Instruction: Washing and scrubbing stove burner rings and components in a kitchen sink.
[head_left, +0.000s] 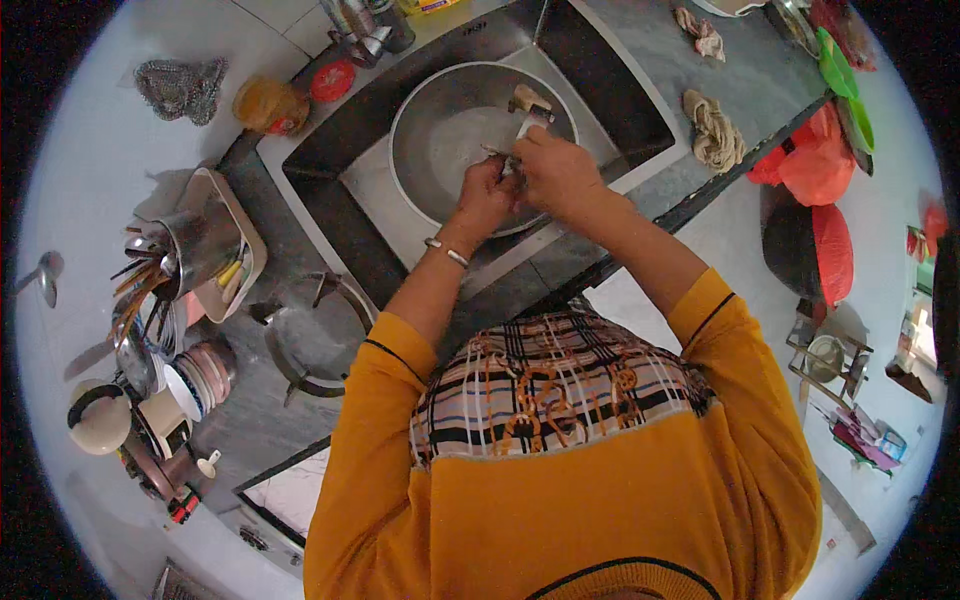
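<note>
A large round metal basin (431, 169) sits in the sink (367, 247). Over its near side my left hand (486, 196) and my right hand (559, 171) come together, their fingers bent around a small item (510, 163) with a dark, shiny part. What this item is, I cannot tell. A pale white piece (531, 126) shows just past my right fingertips. Behind it, at the basin's far right, is a brownish object (529, 99) with a dark end, also unclear in kind. A metal bangle is on my left wrist.
Left of the sink are a gas burner ring (319, 337), a utensil holder (195, 251) and stacked bowls (206, 371). A jar (270, 105) and a red lid (332, 81) lie beyond its left corner. Crumpled cloths (714, 133) rest on the right counter; red bags (817, 161) hang past its edge.
</note>
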